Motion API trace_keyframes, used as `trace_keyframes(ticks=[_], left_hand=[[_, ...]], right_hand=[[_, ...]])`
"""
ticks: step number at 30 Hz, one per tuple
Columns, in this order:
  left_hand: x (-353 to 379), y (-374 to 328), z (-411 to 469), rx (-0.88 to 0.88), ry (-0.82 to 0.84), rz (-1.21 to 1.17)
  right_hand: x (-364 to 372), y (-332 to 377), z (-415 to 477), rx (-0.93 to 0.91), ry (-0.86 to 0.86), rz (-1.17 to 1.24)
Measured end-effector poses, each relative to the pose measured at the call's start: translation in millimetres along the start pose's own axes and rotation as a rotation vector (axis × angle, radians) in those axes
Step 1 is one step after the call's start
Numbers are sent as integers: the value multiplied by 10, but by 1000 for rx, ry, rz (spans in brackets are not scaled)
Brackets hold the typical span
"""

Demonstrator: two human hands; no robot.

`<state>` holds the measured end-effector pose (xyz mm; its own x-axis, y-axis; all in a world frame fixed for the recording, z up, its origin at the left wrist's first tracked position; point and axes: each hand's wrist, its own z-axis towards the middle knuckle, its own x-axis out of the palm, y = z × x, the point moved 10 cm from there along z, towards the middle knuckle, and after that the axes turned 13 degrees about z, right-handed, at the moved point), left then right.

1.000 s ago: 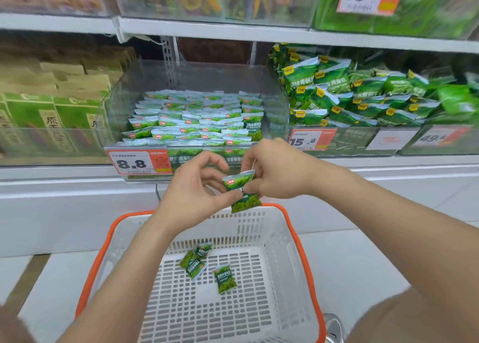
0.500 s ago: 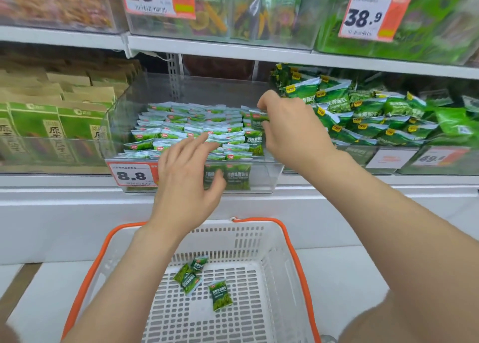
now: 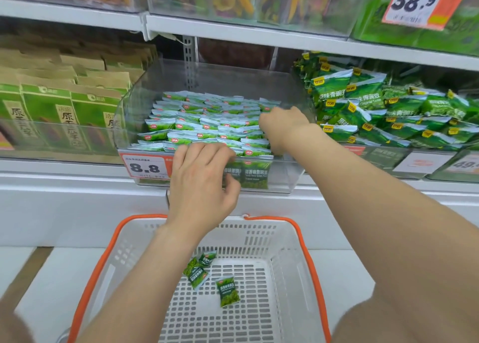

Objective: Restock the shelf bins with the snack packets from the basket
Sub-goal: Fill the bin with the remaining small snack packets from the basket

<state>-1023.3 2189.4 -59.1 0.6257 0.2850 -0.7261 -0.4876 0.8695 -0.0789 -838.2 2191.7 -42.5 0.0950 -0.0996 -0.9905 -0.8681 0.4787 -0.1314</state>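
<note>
A clear shelf bin (image 3: 286,176) holds rows of small green snack packets (image 3: 207,125). My right hand (image 3: 283,127) is inside the bin at its right side, with fingers tucked down among the packets and hidden. No packet shows in it. My left hand (image 3: 202,184) reaches to the bin's front rim, fingertips touching the front row, thumb bent in front of the wall. Below, the white basket (image 3: 307,241) with an orange rim holds three loose green packets: two overlapping (image 3: 197,274) and one apart (image 3: 228,292).
An 8.8 price tag (image 3: 145,167) hangs on the bin's front. Larger green bags (image 3: 363,109) fill the bin to the right, and green-and-brown boxes (image 3: 64,114) the bin to the left. A shelf board (image 3: 246,35) runs close above. The floor is white.
My right hand carried a packet from over the basket into the bin and has sunk among the rows. My left hand let go of that packet and moved up to the bin's front rim.
</note>
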Motion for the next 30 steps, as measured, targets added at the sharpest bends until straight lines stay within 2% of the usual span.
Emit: trace_keyframes(ticks=[5, 9, 12, 14, 20, 23, 27, 28, 30], left_hand=[[-5, 6, 4, -10, -10, -16], [10, 14, 2, -8, -1, -8], [5, 13, 1, -5, -11, -7], [11, 7, -1, 0, -10, -6], [32, 24, 9, 3, 46, -29], [16, 45, 37, -26, 75, -102], [-157, -5, 8, 8, -91, -217], [-226, -33, -35, 13, -162, -206], [-310, -100, -171, 10, -278, -156]], right_hand=[[-104, -107, 150, 67, -89, 55], [-44, -94, 223, 90, -75, 41], [-187, -110, 188, 98, -186, -25], [-223, -135, 150, 108, -210, 43], [-172, -168, 12, 77, -121, 334], [-302, -152, -196, 28, -213, 366], [-578, -27, -766, -81, -346, 455], [-595, 37, -889, -116, -307, 503], [-483, 230, -1058, -195, -125, 508]])
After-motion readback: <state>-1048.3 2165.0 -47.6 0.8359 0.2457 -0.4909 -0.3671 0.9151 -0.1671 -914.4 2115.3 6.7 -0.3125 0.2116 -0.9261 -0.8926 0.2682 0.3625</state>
